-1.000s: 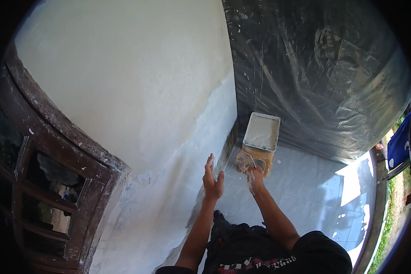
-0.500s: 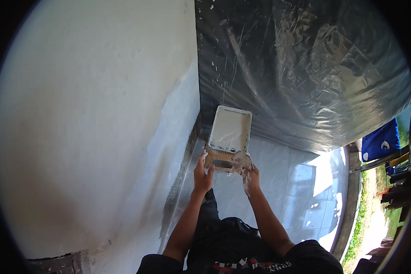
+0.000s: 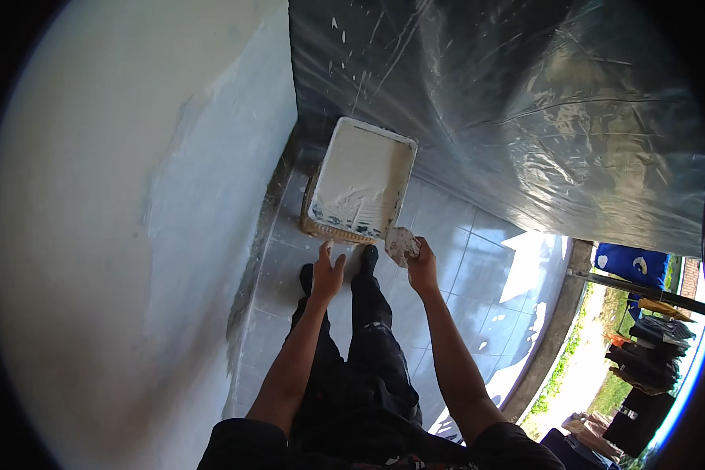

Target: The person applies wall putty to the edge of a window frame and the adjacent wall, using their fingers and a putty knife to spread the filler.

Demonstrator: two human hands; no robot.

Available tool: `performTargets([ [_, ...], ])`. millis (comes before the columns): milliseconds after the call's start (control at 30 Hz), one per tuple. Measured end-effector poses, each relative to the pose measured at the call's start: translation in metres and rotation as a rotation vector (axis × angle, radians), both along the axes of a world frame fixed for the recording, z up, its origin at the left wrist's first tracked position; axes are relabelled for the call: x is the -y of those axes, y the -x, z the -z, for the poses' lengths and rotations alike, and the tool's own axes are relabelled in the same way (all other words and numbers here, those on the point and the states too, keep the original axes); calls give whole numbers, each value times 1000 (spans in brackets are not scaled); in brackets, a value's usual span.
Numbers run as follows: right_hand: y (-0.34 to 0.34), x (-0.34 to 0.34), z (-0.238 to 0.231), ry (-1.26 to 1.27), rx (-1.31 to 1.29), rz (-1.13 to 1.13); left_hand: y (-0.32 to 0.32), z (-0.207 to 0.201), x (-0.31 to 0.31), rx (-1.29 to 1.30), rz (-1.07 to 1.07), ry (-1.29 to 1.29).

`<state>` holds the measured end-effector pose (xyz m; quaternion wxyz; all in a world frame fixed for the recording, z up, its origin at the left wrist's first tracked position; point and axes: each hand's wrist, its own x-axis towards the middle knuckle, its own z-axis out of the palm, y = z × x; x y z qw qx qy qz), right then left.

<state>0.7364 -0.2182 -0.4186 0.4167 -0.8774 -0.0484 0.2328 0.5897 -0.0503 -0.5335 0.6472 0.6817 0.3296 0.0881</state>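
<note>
A white rectangular tray (image 3: 360,176) of creamy white paste rests on a brown, woven-looking stool (image 3: 337,233). Dark smears mark the tray's near end. My right hand (image 3: 423,270) is closed on a putty knife (image 3: 401,246), its wide blade caked with whitish paste, close to the tray's near right corner. The knife's handle is mostly hidden in my grip. Just short of the stool's near edge, my left hand (image 3: 327,276) has its thumb and fingers apart, with nothing in it and a whitish smear on a fingertip.
On the left rises a wall (image 3: 78,196) with a paler patch (image 3: 211,149) toward the corner. Dark plastic sheeting (image 3: 478,94), splashed with white, hangs ahead and to the right. Grey floor tiles (image 3: 446,305) lie below; clothes (image 3: 650,352) hang outside at the right.
My left hand has come away from the stool's near edge. The putty knife in my right hand has moved off the stool's front. The view has shifted, showing my legs and feet.
</note>
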Motion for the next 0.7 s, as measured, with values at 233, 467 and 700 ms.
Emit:
performTargets([
  [233, -113, -40, 96, 71, 3, -283, -28, 84, 16, -223, -269, 247],
  [467, -193, -80, 170, 110, 1, -612, -103, 75, 25, -309, -729, 909],
  [700, -189, -118, 185, 261, -31, -893, -98, 76, 32, -195, -884, 1020],
])
